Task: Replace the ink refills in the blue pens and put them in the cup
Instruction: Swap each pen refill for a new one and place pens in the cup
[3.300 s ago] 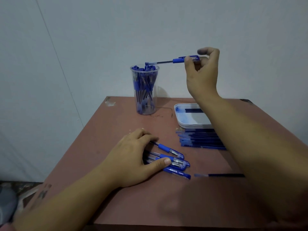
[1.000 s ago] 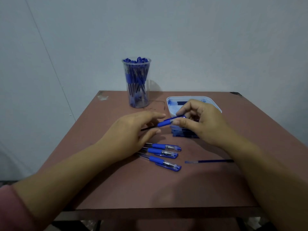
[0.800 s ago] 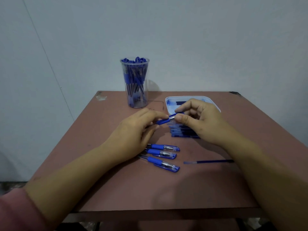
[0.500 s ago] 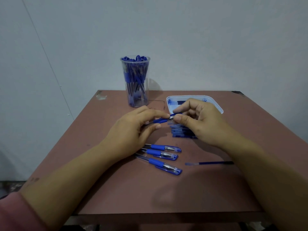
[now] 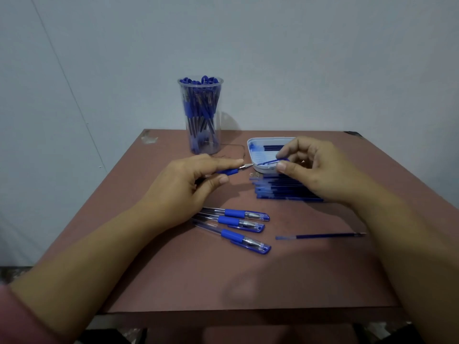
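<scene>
As the left hand point(image 5: 183, 187) pinches a blue pen point(image 5: 229, 171) by its grip between thumb and forefinger above the table point(image 5: 173, 269), metal tip bare and pointing right, the work stands at the opening step: uncapping, judged to come before the old refill is drawn out. Behind the hand, near the far edge, a clear cup point(image 5: 216, 135) stands upright, packed with blue pens. Three capped pens point(image 5: 236, 223) lie side by side on the table just in front of the left hand, not yet opened. Right of the bare tip and clear of it, the cap point(image 5: 272, 161) is pinched between the thumb and fingertips of the right hand point(image 5: 320, 170), over the near side of a white tray point(image 5: 269, 139) that holds a few dark refills. A row of refills point(image 5: 280, 191) lies partly under that hand, and a single refill point(image 5: 320, 236) lies apart, nearer the person. The next move likely calls for putting the cap down, then unscrewing the tip end with a steady hold on the barrel. Half a second earlier the hands met at the pen; now they have parted and the tip shows.
</scene>
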